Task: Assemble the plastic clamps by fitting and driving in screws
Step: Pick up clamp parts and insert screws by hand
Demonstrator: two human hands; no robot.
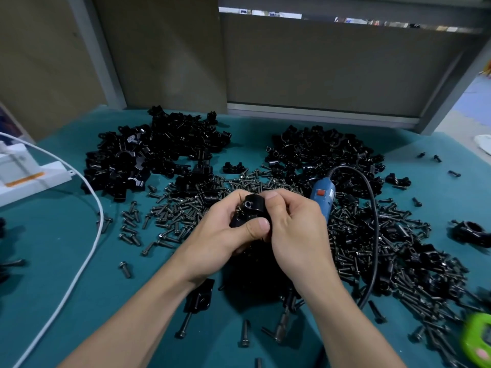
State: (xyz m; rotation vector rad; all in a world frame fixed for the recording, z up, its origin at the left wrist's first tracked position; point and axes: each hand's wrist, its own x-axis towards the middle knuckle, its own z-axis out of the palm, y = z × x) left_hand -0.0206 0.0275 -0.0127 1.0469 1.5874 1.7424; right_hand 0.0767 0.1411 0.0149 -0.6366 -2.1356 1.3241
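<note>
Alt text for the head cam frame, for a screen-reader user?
The left hand and right hand grip one black plastic clamp together over a teal worktop. Loose dark screws and heaps of black clamp parts spread around them; a corded blue power screwdriver lies just beyond the right hand.

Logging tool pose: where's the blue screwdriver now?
Head view, right of centre: the blue screwdriver lies on the loose screws, just beyond the right hand gripping the clamp, its black cord arcing off to the right.
</note>
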